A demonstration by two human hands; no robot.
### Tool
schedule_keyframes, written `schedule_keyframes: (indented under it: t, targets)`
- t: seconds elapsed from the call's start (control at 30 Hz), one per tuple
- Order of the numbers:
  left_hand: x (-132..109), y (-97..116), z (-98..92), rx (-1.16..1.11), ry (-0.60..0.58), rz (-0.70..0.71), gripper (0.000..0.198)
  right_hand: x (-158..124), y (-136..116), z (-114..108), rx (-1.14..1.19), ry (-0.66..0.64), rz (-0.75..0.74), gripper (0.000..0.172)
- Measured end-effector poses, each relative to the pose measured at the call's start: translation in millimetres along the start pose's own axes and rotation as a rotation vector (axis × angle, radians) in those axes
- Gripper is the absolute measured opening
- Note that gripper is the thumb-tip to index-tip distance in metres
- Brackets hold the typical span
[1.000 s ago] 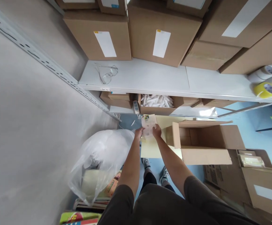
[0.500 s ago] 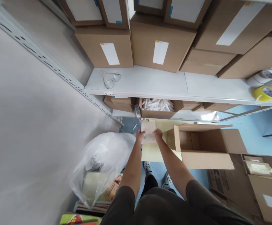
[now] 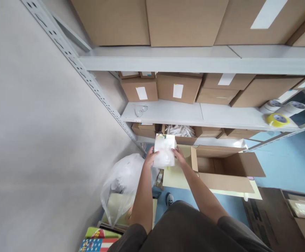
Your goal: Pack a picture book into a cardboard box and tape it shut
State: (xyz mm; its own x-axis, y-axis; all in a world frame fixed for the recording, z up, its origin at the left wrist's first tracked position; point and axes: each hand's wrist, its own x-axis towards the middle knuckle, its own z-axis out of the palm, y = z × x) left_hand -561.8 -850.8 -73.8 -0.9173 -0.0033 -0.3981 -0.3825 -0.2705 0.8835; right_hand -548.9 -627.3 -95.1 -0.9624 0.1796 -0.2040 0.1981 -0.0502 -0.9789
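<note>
Left grip (image 3: 150, 156), right grip (image 3: 178, 156), packet (image 3: 164, 150) between

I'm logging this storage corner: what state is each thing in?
White packet: held at both sides.
Left hand: gripping the packet's left edge.
Right hand: gripping its right edge.
Large cardboard box: open, flaps spread.
Lower-shelf carton: open, holding white pieces.
Plastic bag: bulging.
Eyeglasses: lying on the shelf.
Yellow tape roll: resting on the shelf.

The head camera looks forward and down: shirt (image 3: 178, 229) close at six o'clock, hands (image 3: 149, 158) farther out mid-view, shelf (image 3: 165, 64) at twelve, wall (image 3: 36, 140) at nine.
</note>
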Motion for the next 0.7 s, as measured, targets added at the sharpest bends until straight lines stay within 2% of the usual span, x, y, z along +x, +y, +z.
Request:
schedule_keyframes:
  t: [0.07, 0.13, 0.2, 0.3, 0.4, 0.5, 0.7]
  targets:
    - [-19.0, 23.6, 7.4, 0.001, -0.011, 0.056, 0.076, -10.9, -20.8, -9.2, 0.107, -0.091, 0.142, 0.075]
    - [-39.1, 42.5, 17.9, -0.013, -0.014, 0.106, 0.078, -22.4, -41.6, -18.6, 0.215, -0.169, 0.21, 0.074]
    - [-59.3, 55.1, 30.7, -0.043, -0.01, 0.144, 0.079, -33.8, -62.4, -29.1, 0.316, -0.212, 0.195, 0.068]
    - [-86.0, 61.9, 54.5, -0.076, 0.004, 0.178, 0.078, -49.0, -90.9, -51.3, 0.395, -0.215, 0.134, 0.052]
    - [-103.9, 56.7, 86.8, -0.06, 0.014, 0.196, 0.078, -60.1, -112.3, -86.7, 0.392, -0.214, 0.048, 0.04]
    - [-112.6, 43.6, 130.0, -0.018, -0.005, 0.203, 0.077, -69.5, -124.6, -134.7, 0.36, -0.186, -0.028, 0.036]
    - [-116.7, 4.9, 222.5, 0.156, -0.109, 0.195, 0.068, -94.5, -125.2, -239.9, 0.312, -0.055, -0.076, 0.035]
